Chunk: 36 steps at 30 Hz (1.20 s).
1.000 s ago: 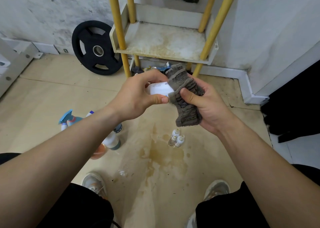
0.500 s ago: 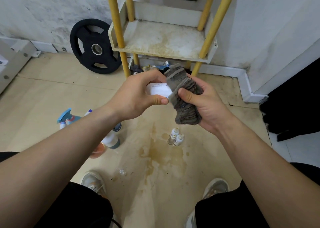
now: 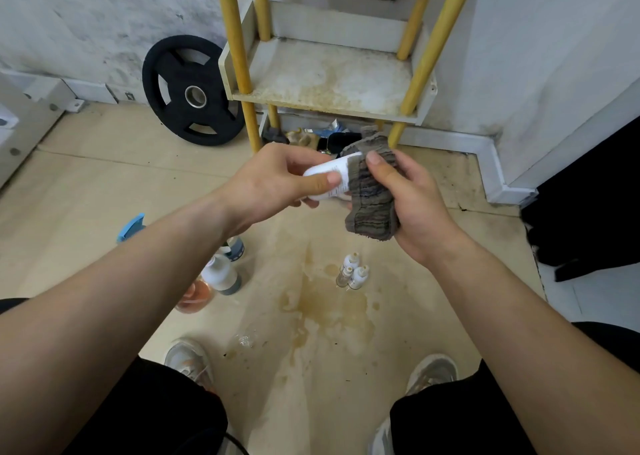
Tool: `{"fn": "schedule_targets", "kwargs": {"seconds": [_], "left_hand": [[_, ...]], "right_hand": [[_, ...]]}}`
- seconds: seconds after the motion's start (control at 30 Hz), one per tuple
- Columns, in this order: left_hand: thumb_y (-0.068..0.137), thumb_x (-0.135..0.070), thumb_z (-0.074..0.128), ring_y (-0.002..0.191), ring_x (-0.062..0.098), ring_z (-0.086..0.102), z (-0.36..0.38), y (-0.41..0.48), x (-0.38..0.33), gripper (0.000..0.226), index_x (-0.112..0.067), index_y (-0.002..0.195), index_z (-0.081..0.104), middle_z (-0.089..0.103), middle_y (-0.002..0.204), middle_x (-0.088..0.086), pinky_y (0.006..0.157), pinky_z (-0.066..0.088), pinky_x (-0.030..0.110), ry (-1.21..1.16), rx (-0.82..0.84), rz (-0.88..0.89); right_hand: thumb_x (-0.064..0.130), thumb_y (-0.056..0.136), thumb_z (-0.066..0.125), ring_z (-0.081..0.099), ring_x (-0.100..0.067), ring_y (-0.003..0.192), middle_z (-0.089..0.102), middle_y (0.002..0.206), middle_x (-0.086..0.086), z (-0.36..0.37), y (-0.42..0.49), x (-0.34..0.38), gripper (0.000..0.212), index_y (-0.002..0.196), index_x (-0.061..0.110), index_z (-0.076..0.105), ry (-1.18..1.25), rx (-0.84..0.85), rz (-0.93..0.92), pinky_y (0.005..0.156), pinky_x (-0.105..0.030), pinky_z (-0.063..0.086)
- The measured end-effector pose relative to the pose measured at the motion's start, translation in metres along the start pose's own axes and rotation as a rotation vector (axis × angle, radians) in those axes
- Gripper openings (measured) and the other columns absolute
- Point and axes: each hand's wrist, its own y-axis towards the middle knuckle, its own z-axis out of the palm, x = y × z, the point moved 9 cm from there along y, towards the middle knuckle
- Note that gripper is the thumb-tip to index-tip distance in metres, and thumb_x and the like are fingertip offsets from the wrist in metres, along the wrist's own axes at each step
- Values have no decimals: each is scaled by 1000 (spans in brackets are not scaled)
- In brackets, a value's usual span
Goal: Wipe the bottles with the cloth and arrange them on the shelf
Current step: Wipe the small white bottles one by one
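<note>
The left hand [image 3: 273,184] grips the white bottle [image 3: 323,180]; the right hand [image 3: 412,205] clutches the cloth [image 3: 372,209] around its other end. Better to turn the bottle slowly, pressing the cloth on every side.

The bottle [image 3: 321,170] carries fine print just beside the left fingers [image 3: 330,179], too small to read; nothing else is legible.

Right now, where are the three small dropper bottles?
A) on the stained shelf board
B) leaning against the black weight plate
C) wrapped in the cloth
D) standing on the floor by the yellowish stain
D: the three small dropper bottles stand together on the floor beside the yellowish stain, not yet on the shelf.
</note>
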Motion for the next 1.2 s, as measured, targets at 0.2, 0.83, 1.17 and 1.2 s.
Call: {"fn": "schedule_targets", "kwargs": {"seconds": [0.2, 0.83, 1.17, 1.2], "left_hand": [[84, 2, 76, 89, 16, 70, -18, -2, 3, 37, -8, 118, 68, 71, 111, 13, 85, 61, 30, -161, -122, -42], [94, -44, 66, 78, 23, 77, -18, -17, 35, 37, -13, 114, 65, 77, 100, 13, 63, 59, 23, -411, -211, -327], [95, -21, 70, 66, 15, 73, -54, -50, 28, 18, -7, 101, 61, 73, 84, 2, 63, 57, 28, 229, -294, -66], [93, -25, 72, 65, 14, 72, -54, -54, 34, 19, -11, 99, 61, 72, 84, -3, 63, 56, 28, 311, -292, -53]], "right_hand": [[24, 104, 55, 68, -49, 105, 70, 119, -22, -10, 4, -11, 24, 121, 10, 65, 43, -62, 95, 79, -49, 59], [28, 84, 71, 74, -34, 87, 74, 103, -14, 20, 0, -12, 35, 115, 13, 65, -133, 193, 50, 66, -42, 60], [29, 93, 72, 66, -17, 96, 71, 94, 8, 49, 0, -39, 13, 105, 25, 71, -883, 231, -88, 78, -30, 46], [28, 93, 72, 64, -16, 94, 68, 92, 10, 58, -5, -45, 12, 105, 26, 71, -945, 262, -93, 76, -28, 42]]}}
